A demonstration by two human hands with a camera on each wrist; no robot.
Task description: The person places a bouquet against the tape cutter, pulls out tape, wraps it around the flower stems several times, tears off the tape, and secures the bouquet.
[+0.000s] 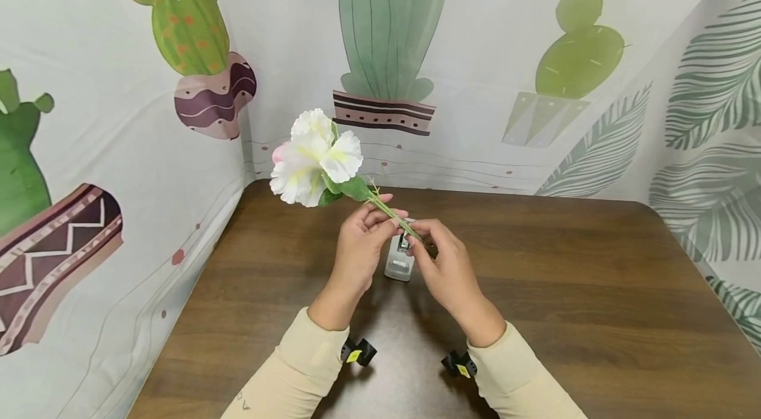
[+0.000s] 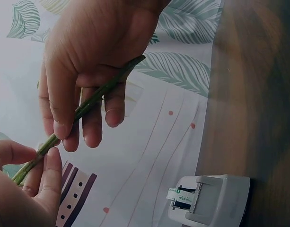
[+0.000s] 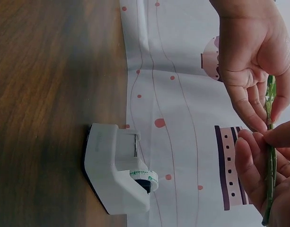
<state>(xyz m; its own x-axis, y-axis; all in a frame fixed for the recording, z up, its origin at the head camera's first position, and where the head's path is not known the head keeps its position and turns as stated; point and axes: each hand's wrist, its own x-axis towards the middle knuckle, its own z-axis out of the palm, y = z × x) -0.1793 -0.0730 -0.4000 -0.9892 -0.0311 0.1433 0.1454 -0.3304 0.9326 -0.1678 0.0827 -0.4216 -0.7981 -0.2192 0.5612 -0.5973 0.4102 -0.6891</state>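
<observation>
An artificial flower with white petals (image 1: pixel 315 158) points up and left on a thin green stem (image 1: pixel 389 211). My left hand (image 1: pixel 385 213) pinches the stem just below the leaves. My right hand (image 1: pixel 417 238) pinches its lower end. In the left wrist view the stem (image 2: pixel 90 104) runs from my left hand (image 2: pixel 38 163) up through my right hand (image 2: pixel 81 130). In the right wrist view the stem (image 3: pixel 270 156) stands between my right hand (image 3: pixel 258 142) and my left hand (image 3: pixel 265 116). A white tape dispenser (image 1: pixel 399 262) stands on the table right under the hands.
The brown wooden table (image 1: pixel 565 287) is walled by a cloth backdrop with cactus (image 1: pixel 389 16) and leaf prints at the back and both sides. Two black clips (image 1: pixel 358 351) (image 1: pixel 459 363) sit near the front edge. The dispenser (image 2: pixel 211 198) (image 3: pixel 118 172) stands close to the back cloth.
</observation>
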